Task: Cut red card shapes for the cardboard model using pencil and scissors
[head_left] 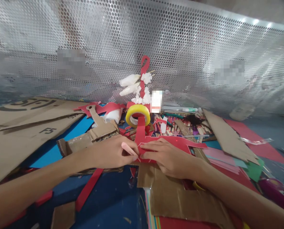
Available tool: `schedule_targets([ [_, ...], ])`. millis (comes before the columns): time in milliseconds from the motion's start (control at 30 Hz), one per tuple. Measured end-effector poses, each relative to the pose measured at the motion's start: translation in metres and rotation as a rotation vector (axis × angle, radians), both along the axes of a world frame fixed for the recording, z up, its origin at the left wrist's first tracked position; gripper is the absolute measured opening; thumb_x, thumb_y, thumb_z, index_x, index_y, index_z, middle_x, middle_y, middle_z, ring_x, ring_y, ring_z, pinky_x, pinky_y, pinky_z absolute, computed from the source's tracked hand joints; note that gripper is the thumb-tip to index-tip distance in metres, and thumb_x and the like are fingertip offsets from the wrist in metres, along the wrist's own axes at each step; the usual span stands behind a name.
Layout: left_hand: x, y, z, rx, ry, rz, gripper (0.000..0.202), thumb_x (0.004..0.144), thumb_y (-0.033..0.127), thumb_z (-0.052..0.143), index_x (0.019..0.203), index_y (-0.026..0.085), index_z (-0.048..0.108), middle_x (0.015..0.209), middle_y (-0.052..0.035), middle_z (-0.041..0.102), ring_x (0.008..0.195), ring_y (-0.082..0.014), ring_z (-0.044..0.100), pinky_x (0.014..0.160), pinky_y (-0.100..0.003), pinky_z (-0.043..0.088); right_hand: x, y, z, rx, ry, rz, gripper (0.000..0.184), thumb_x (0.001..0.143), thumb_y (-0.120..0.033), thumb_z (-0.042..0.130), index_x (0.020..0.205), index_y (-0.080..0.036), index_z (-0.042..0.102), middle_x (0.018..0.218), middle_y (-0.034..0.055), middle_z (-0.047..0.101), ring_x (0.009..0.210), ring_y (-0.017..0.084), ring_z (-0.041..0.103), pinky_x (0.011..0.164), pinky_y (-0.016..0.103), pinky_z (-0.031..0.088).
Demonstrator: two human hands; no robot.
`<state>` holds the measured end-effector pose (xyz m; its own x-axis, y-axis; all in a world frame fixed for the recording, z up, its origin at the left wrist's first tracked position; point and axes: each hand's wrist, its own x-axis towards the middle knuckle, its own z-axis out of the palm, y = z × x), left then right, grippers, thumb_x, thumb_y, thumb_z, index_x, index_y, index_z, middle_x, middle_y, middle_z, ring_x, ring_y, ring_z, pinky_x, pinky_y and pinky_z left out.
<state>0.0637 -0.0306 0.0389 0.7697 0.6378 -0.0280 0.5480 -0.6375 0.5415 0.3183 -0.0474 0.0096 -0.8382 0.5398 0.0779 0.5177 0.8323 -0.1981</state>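
My left hand (119, 152) is closed around a short pale pink stick (128, 148) that looks like chalk, its lower end hidden by the fingers near the red paper. Under both hands lies a red paper cutout (172, 143), with pale drawn lines along its edges and a narrow neck rising on the left. My right hand (165, 156) rests on this cutout with fingers stretched out, holding no tool. A yellow roll of tape (138, 115) stands upright just behind the cutout's neck. Brown cardboard (180, 197) lies below my right hand.
White paper flowers on a red hooked strip (144, 68) stand before a perforated metal panel (191, 41). A large cardboard sheet (22, 136) lies left. Cardboard pieces (230, 136), pink paper (221, 159) and a purple object (275, 190) lie right. A red strip (89, 189) crosses the blue surface (108, 203).
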Motion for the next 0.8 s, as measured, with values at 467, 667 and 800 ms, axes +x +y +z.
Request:
schedule_targets([
  [467,-0.009,0.008,0.006,0.104,0.005,0.090,0.024,0.092,0.032,0.052,0.088,0.021,0.073,0.076,-0.0015,0.070,0.066,-0.0146,0.060,0.064,-0.026,0.041,0.001,0.000,-0.002,-0.009,0.010,0.002,0.059,0.081,-0.003,0.049,0.135,-0.024,0.060,0.151,0.0077,0.053,0.137,0.023,0.050,0.115,0.048,0.032],
  [667,-0.005,0.008,0.002,0.088,0.008,0.075,0.024,0.093,0.032,0.052,0.089,0.020,0.072,0.078,-0.0026,0.071,0.070,-0.0160,0.062,0.066,-0.027,0.042,0.000,0.000,0.001,-0.019,0.003,0.007,0.057,0.081,-0.002,0.049,0.132,-0.023,0.062,0.150,0.0073,0.054,0.136,0.023,0.050,0.114,0.048,0.033],
  [800,-0.010,0.003,0.014,0.146,0.044,0.056,0.023,0.093,0.031,0.050,0.087,0.022,0.070,0.073,-0.0011,0.068,0.066,-0.0154,0.061,0.063,-0.027,0.039,-0.001,0.000,0.001,-0.014,0.002,0.003,0.061,0.081,-0.002,0.049,0.137,-0.025,0.058,0.149,0.0070,0.055,0.134,0.023,0.050,0.114,0.048,0.033],
])
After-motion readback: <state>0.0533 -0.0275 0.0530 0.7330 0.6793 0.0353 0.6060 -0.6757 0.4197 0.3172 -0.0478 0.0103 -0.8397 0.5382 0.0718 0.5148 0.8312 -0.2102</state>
